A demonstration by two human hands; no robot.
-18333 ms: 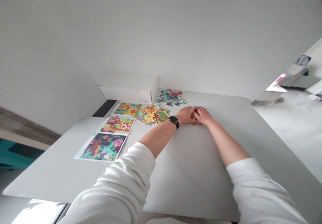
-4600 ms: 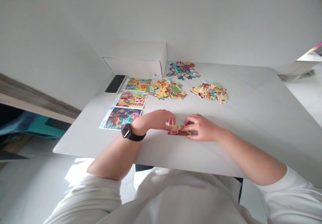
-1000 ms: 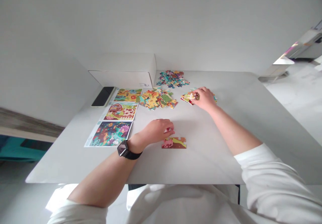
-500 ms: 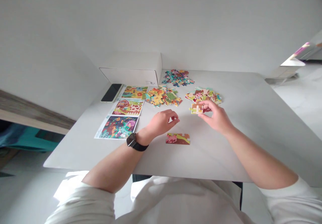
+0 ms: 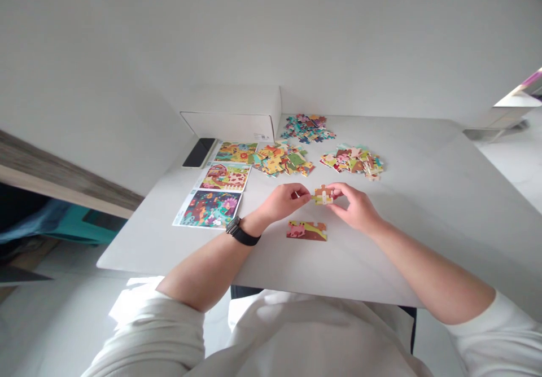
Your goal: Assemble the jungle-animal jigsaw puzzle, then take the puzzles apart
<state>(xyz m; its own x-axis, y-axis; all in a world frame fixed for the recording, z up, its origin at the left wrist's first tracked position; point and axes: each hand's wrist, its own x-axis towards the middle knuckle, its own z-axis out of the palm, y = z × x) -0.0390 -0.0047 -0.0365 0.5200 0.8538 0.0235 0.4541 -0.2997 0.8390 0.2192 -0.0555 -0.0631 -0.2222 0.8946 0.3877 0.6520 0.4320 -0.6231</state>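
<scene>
A brown and green puzzle piece [image 5: 323, 196] with a white fence on it is pinched between the thumb and fingers of my right hand [image 5: 356, 207]. My left hand [image 5: 287, 201], with a black watch on its wrist, has its thumb and fingertips closed at the left edge of the same piece. Just below the hands, joined puzzle pieces [image 5: 307, 231] with a pink pig on brown and green lie flat on the table. Behind my right hand lies a loose pile of farm-coloured pieces [image 5: 353, 161].
Yellow and green pieces [image 5: 283, 159] and a teal and purple pile [image 5: 308, 128] lie farther back. At the left are three picture sheets [image 5: 224, 177], a phone [image 5: 199, 153] and a white box [image 5: 231, 124] against the wall.
My right hand has brought the fence piece left and toward me. My left hand has closed its fingers at the piece's edge. The view has shifted slightly.
</scene>
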